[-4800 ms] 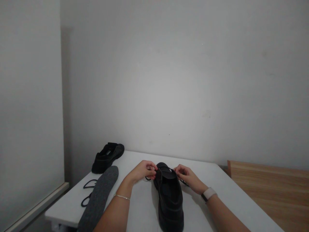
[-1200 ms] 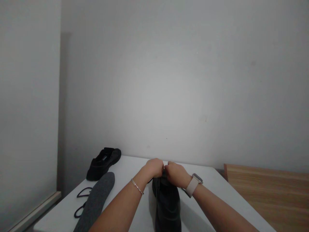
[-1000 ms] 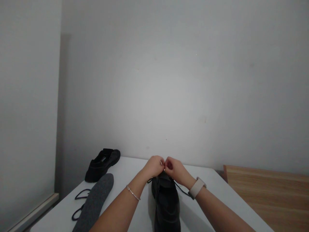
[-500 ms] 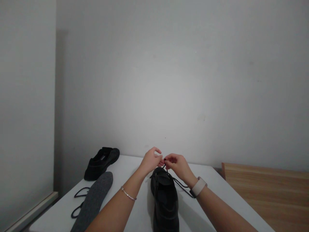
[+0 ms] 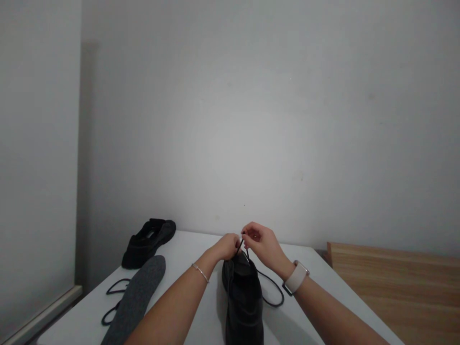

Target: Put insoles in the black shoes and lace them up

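Observation:
A black shoe [image 5: 245, 306] stands on the white table with its heel toward me. A black shoelace [image 5: 281, 298] runs from its front part and loops out over the table on the right. My right hand [image 5: 264, 244] pinches the lace above the shoe's toe end, pulling a piece of it up taut. My left hand [image 5: 229, 245] is closed at the left of the shoe's front, beside the raised lace; its fingertips are hidden, so what it grips cannot be made out.
A second black shoe [image 5: 148, 243] stands at the table's back left. In front of it lie a grey insole [image 5: 138, 297] and another black lace [image 5: 117, 287]. The white table [image 5: 194, 316] meets a wall behind. A wood-grain board [image 5: 391, 287] is at the right.
My left hand has lowered and closed by the shoe's front. My right hand has risen slightly, drawing the lace up, and the loose lace on the right now forms a rounder loop.

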Demonstrator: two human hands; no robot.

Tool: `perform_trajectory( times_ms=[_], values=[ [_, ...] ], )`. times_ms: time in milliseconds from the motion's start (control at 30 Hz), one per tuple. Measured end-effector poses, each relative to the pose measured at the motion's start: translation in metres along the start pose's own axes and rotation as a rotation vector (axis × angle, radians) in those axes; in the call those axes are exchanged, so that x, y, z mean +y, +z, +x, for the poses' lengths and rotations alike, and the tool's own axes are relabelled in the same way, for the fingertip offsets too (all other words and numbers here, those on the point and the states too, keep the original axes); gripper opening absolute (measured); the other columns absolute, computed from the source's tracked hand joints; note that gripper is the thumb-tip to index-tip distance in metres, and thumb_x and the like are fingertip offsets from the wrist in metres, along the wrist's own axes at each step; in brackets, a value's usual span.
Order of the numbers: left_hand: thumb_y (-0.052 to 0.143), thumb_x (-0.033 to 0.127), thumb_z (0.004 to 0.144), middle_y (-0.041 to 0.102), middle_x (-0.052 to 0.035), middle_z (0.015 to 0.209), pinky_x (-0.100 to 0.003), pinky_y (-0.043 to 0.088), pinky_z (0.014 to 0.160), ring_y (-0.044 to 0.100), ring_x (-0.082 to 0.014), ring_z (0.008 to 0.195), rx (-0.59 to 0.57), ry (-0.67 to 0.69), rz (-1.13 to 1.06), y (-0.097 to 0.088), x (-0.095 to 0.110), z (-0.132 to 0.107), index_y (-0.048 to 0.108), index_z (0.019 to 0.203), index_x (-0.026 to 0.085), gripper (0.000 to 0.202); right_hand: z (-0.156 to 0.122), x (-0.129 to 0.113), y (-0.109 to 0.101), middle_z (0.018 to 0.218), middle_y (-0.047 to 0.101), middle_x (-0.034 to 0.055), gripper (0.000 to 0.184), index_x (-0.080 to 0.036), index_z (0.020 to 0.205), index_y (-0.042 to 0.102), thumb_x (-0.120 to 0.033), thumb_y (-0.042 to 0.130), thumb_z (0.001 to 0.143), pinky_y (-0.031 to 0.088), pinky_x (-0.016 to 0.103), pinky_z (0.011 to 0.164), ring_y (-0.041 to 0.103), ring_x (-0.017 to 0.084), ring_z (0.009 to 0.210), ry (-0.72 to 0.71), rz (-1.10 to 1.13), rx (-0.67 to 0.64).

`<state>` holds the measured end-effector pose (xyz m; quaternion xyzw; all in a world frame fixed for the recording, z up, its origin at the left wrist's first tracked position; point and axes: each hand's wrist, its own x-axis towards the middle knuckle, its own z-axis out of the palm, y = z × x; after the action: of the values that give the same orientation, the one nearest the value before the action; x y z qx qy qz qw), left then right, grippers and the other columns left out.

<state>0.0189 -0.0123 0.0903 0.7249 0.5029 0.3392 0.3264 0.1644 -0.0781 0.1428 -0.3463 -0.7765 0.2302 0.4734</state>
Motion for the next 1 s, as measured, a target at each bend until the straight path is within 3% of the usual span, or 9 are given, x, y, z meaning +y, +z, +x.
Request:
perform_trajectory(
  times_ms=[167,300,467,633,767,900,1000],
  values=[
    [0.049,0.019,0.071,0.055,0.0032,0.062,-0.021,0.040,0.056,0.052,-0.0104,0.057,0.058,0.007,-0.249,-0.006,0.008,0.000,0.051,0.091,0.015,0.021,0.005,-0.016,-0.012,0.066,0.061,0.0003,0.008,-0.017,0.079,0.058,-0.024,0.055,0.077,0.049,0.025,0.060,0.058,0.013,0.060,-0.066,-0.013,0.066],
    [0.049,0.024,0.071,0.056,0.0007,0.075,-0.021,0.043,0.060,0.053,-0.0077,0.060,0.083,0.010,-0.437,-0.016,0.017,0.000,0.046,0.099,0.017,0.029,0.010,-0.038,-0.025,0.069,0.061,0.0006,0.010,-0.017,0.080,0.058,-0.026,0.057,0.078,0.050,0.026,0.061,0.059,0.013,0.061,-0.132,-0.002,0.131],
    [0.058,0.029,0.066,0.061,-0.0021,0.083,-0.021,0.042,0.058,0.053,-0.0078,0.062,0.066,0.019,-0.525,-0.019,0.020,-0.003,0.049,0.098,0.017,0.035,0.019,-0.073,-0.044,0.071,0.062,0.0006,0.014,-0.017,0.083,0.059,-0.030,0.060,0.078,0.051,0.026,0.060,0.060,0.012,0.060,-0.252,0.053,0.243],
    [0.068,0.028,0.057,0.062,0.0007,0.065,-0.023,0.038,0.054,0.053,-0.0100,0.053,-0.046,-0.031,-0.468,-0.006,0.008,-0.013,0.058,0.084,0.014,0.032,0.031,-0.105,-0.057,0.072,0.062,0.0007,0.014,-0.016,0.084,0.060,-0.029,0.061,0.078,0.052,0.026,0.058,0.060,0.011,0.060,-0.373,0.028,0.318],
    [0.073,0.035,0.056,0.063,-0.0003,0.057,-0.026,0.041,0.061,0.056,-0.0126,0.056,-0.114,-0.047,-0.422,0.004,-0.002,-0.018,0.063,0.071,0.011,0.030,0.045,-0.117,-0.064,0.074,0.062,0.0013,0.015,-0.016,0.084,0.061,-0.029,0.062,0.077,0.053,0.025,0.056,0.060,0.011,0.061,-0.443,0.017,0.414],
    [0.048,0.067,0.073,0.069,-0.0059,0.066,-0.032,0.046,0.073,0.063,-0.0170,0.066,-0.146,-0.045,-0.447,0.008,-0.006,-0.025,0.068,0.075,0.010,0.060,0.059,-0.116,-0.066,0.072,0.061,0.0004,0.016,-0.015,0.083,0.061,-0.029,0.063,0.075,0.053,0.025,0.055,0.060,0.011,0.058,-0.452,0.048,0.470],
    [0.024,0.075,0.078,0.072,-0.0103,0.082,-0.034,0.045,0.086,0.065,-0.0201,0.083,-0.165,0.042,-0.477,0.007,-0.009,-0.034,0.070,0.085,0.010,0.080,0.068,-0.111,-0.063,0.069,0.060,-0.0007,0.016,-0.015,0.082,0.060,-0.029,0.063,0.075,0.054,0.025,0.053,0.058,0.010,0.057,-0.430,0.108,0.464]
  ],
)
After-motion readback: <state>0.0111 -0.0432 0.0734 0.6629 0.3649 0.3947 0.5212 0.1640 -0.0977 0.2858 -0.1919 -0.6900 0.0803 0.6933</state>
